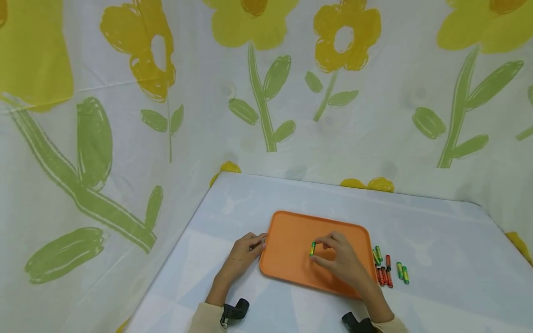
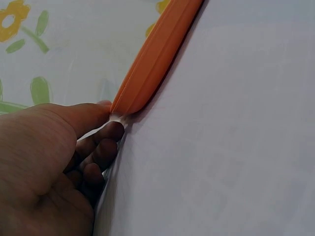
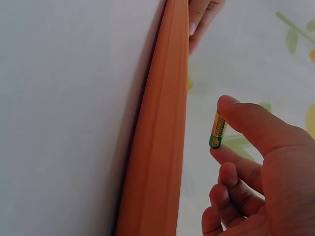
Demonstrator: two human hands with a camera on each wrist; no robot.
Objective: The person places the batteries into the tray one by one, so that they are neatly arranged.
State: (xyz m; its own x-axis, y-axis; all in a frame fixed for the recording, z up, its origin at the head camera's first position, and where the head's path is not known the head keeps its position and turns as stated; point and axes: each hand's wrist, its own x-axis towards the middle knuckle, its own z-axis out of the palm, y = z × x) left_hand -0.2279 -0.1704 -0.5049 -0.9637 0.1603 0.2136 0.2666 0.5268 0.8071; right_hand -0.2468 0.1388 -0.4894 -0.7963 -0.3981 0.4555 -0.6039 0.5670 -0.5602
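An orange tray (image 1: 291, 231) lies on the table, and my left hand (image 1: 245, 254) pinches its left edge. In the left wrist view the thumb (image 2: 91, 115) is at the rim of the tray (image 2: 152, 64), with the other fingers curled below it. Over the tray, my right hand (image 1: 343, 261) holds a small green and yellow battery (image 1: 312, 249) by its two ends. The right wrist view shows this battery (image 3: 217, 130) between thumb and index finger, the other fingers curled inward.
Just right of the tray lie several red batteries (image 1: 384, 276) and a few green ones (image 1: 378, 253). Two more green batteries (image 1: 405, 274) lie farther right. A flower-printed curtain (image 1: 187, 92) stands behind and left of the pale table (image 1: 441, 240).
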